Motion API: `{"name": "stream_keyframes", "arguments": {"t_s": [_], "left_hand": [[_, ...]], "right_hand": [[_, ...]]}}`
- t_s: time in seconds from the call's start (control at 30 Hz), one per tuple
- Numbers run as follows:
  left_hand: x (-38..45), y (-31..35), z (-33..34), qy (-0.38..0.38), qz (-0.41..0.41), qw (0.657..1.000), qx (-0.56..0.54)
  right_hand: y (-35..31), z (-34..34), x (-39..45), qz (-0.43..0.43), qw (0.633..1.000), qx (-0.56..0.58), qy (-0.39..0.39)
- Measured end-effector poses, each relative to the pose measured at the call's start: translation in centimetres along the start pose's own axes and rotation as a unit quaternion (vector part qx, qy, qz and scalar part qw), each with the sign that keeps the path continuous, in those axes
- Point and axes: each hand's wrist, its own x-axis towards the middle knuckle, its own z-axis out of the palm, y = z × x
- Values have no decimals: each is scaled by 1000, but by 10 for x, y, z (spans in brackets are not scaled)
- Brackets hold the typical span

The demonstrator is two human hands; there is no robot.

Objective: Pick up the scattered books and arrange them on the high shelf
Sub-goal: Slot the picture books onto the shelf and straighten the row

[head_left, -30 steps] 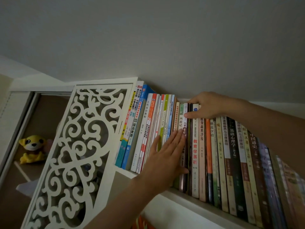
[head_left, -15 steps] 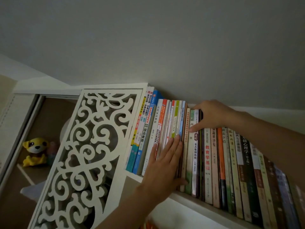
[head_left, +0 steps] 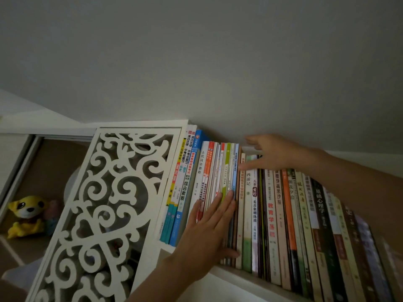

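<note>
Head view: high shelf (head_left: 220,271) carries a full upright row of books (head_left: 270,212), packed against the white fretwork end panel (head_left: 104,205). Left hand (head_left: 209,232) lies flat, fingers straight, pressing the thin spines left of centre. Right hand (head_left: 281,152) is spread loosely over the book tops, gripping nothing as far as I can tell. Judgement: shelving looks nearly done, just squaring up. Any scattered books left are out of frame.

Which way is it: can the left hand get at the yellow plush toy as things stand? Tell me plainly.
Probably not directly. The left hand lies flat on the books, and the white lattice panel stands between it and the toy; it would have to go round.
</note>
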Motion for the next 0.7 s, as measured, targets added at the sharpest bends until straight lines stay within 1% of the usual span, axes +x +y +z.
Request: {"name": "stream_keyframes", "arguments": {"t_s": [0.07,0.1,0.17,0.2,0.23,0.27,0.43,0.47,0.53,0.57,0.63,0.7], "left_hand": [[1,-4,3,-29,-17,999,35],[1,-6,6,-24,-27,998,44],[2,-10,8,-23,3,999,25],[2,-12,7,3,26,1000,-2],[1,-16,6,12,32,999,-28],[-1,-18,3,6,31,999,-41],[-7,-29,0,-8,5,999,-45],[-7,-27,0,-9,4,999,-40],[-8,-23,-3,-14,-4,999,-44],[-7,-21,-7,1,-14,998,-63],[-4,-22,-17,66,-39,991,-109],[5,-24,-25,114,-56,985,-117]], "right_hand": [[-4,1,7,-27,998,54,17],[-7,5,11,-46,996,76,17],[-12,15,17,-72,991,109,23],[-14,21,19,-76,990,117,36],[-15,25,22,-74,989,119,56],[-15,27,24,-69,988,118,73],[-17,29,27,-62,989,96,99],[-19,28,28,-61,990,82,101],[-22,24,29,-60,994,48,75],[-25,21,31,-61,996,33,52],[-30,15,35,-69,997,26,9],[-35,17,38,-89,996,33,2]]}}
